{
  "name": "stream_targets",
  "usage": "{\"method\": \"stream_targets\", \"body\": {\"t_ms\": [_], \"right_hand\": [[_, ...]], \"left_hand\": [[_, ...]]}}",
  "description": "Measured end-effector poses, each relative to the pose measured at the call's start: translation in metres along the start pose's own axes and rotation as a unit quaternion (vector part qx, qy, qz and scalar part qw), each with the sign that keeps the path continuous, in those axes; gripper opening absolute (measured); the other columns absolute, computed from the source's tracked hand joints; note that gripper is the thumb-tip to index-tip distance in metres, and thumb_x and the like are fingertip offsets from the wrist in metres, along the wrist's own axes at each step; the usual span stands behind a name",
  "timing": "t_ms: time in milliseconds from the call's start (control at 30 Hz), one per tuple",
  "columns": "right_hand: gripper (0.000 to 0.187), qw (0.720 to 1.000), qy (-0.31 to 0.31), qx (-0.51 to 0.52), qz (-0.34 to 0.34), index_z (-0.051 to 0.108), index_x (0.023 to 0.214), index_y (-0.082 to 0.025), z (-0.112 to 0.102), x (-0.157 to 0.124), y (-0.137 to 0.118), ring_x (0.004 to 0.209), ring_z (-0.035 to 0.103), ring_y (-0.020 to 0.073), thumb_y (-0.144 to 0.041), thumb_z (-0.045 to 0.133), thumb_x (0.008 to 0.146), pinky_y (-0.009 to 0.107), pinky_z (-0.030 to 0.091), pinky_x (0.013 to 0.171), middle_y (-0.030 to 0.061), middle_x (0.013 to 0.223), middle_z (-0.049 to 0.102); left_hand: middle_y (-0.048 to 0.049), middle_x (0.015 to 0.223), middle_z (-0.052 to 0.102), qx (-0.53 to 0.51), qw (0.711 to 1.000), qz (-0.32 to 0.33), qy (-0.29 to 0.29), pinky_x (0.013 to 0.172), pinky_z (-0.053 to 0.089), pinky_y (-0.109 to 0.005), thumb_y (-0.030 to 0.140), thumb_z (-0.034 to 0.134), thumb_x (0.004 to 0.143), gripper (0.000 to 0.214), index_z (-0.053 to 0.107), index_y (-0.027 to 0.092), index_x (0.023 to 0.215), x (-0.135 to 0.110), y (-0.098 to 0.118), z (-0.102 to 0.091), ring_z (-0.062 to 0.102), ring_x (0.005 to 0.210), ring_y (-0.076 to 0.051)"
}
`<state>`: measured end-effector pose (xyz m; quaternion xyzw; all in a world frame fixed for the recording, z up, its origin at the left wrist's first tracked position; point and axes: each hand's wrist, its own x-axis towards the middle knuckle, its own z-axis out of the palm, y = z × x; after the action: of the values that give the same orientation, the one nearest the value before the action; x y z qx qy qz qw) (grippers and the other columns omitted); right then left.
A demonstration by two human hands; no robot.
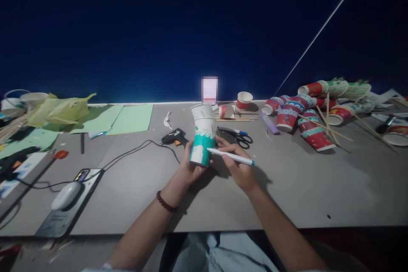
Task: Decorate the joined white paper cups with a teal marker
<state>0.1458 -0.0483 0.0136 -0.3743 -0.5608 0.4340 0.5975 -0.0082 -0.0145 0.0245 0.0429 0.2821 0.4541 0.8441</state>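
Note:
My left hand (190, 165) is wrapped round the lower end of a stack of paper cups (204, 129), holding it up off the table. The lowest cup is teal with a white patch and a scalloped white band; paler cups rise above it. Between the fingers of my right hand (238, 165) is a white marker pen (234, 156) with a teal end. Its tip meets or nearly meets the teal surface; actual contact is hard to make out. A black glue gun (174, 137) lies just left of the cups, and black scissors (244, 139) lie to the right.
Decorated paper cups (288, 117) and wooden sticks (328, 127) are heaped at the right. Further left lie green paper sheets (132, 119), a yellow plastic bag (60, 110), a phone (57, 223) with a white case on it, and a power strip (30, 174). A black cord (127, 153) crosses the table.

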Motion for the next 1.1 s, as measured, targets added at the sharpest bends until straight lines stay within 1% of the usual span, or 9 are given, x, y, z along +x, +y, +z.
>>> {"method": "stream_targets", "body": {"t_ms": [67,133,300,400,500,600,833,1000,1100], "right_hand": [[0.009,1.000,0.010,0.008,0.000,0.067,0.091,-0.025,-0.0007,0.0001,-0.0005,0.126,0.058,0.0248,-0.032,0.062,0.088,0.045,0.043,0.108,0.0058,0.121,0.070],[0.009,1.000,0.016,0.011,-0.001,0.068,0.091,-0.024,-0.0013,0.0002,-0.0008,0.125,0.059,0.0251,-0.032,0.062,0.087,0.045,0.044,0.107,0.0058,0.119,0.072],[0.009,1.000,0.005,0.000,0.008,0.068,0.091,-0.025,-0.0011,0.0004,0.0010,0.122,0.061,0.0249,-0.032,0.063,0.087,0.044,0.044,0.107,0.0056,0.121,0.071],[0.009,1.000,0.003,0.008,0.007,0.068,0.091,-0.025,-0.0016,0.0009,0.0028,0.123,0.061,0.0249,-0.032,0.062,0.087,0.045,0.044,0.107,0.0058,0.121,0.071],[0.009,1.000,-0.014,0.010,-0.001,0.069,0.088,-0.024,-0.0037,0.0015,0.0036,0.122,0.061,0.0260,-0.031,0.064,0.086,0.046,0.045,0.106,0.0072,0.121,0.071],[0.009,1.000,-0.028,0.002,0.000,0.070,0.086,-0.023,-0.0050,0.0019,0.0034,0.123,0.061,0.0268,-0.031,0.065,0.086,0.046,0.045,0.105,0.0079,0.124,0.069],[0.008,1.000,0.000,0.018,0.003,0.069,0.092,-0.026,-0.0020,0.0020,0.0054,0.123,0.060,0.0242,-0.028,0.063,0.087,0.044,0.044,0.107,0.0050,0.121,0.071],[0.008,1.000,-0.027,0.010,0.006,0.070,0.086,-0.023,-0.0058,0.0026,0.0052,0.124,0.059,0.0267,-0.030,0.066,0.085,0.045,0.045,0.106,0.0073,0.122,0.070],[0.008,0.999,-0.041,0.006,0.010,0.071,0.085,-0.023,-0.0069,0.0029,0.0036,0.125,0.058,0.0271,-0.030,0.066,0.085,0.043,0.046,0.104,0.0074,0.127,0.067]], "left_hand": [[-0.0104,0.074,0.069,0.013,1.000,-0.002,-0.006,0.046,0.053,-0.028,0.040,0.054,0.086,0.033,0.061,0.011,0.101,0.0013,-0.0003,-0.0020,0.064,0.054,-0.019],[-0.0102,0.072,0.068,0.023,1.000,0.001,-0.007,0.046,0.052,-0.028,0.041,0.055,0.085,0.033,0.061,0.011,0.098,0.0025,-0.0006,-0.0036,0.064,0.053,-0.019],[-0.0097,0.070,0.067,0.031,0.999,0.006,0.008,0.045,0.053,-0.029,0.042,0.047,0.089,0.034,0.062,0.011,0.094,0.0043,-0.0011,-0.0038,0.063,0.052,-0.019],[-0.0086,0.068,0.067,0.030,0.999,0.010,0.007,0.044,0.052,-0.029,0.041,0.047,0.089,0.033,0.062,0.011,0.094,0.0040,-0.0012,-0.0020,0.062,0.051,-0.018],[-0.0086,0.071,0.068,0.027,1.000,0.011,0.005,0.044,0.052,-0.027,0.041,0.049,0.088,0.032,0.062,0.012,0.095,0.0033,-0.0012,-0.0009,0.063,0.052,-0.018],[-0.0100,0.074,0.069,0.028,1.000,0.008,0.007,0.045,0.052,-0.028,0.041,0.046,0.089,0.035,0.062,0.011,0.098,0.0030,-0.0012,-0.0008,0.064,0.055,-0.019],[-0.0094,0.067,0.066,0.031,0.999,0.015,0.018,0.045,0.051,-0.029,0.040,0.041,0.091,0.037,0.062,0.010,0.096,0.0036,-0.0017,-0.0012,0.061,0.053,-0.019],[-0.0088,0.071,0.067,0.029,0.999,0.018,0.001,0.044,0.051,-0.028,0.042,0.056,0.083,0.034,0.062,0.012,0.097,0.0054,-0.0018,-0.0040,0.062,0.053,-0.019],[-0.0089,0.070,0.067,0.032,0.999,0.016,0.005,0.043,0.051,-0.028,0.044,0.057,0.083,0.034,0.062,0.012,0.094,0.0055,-0.0017,-0.0040,0.063,0.052,-0.019]]}}
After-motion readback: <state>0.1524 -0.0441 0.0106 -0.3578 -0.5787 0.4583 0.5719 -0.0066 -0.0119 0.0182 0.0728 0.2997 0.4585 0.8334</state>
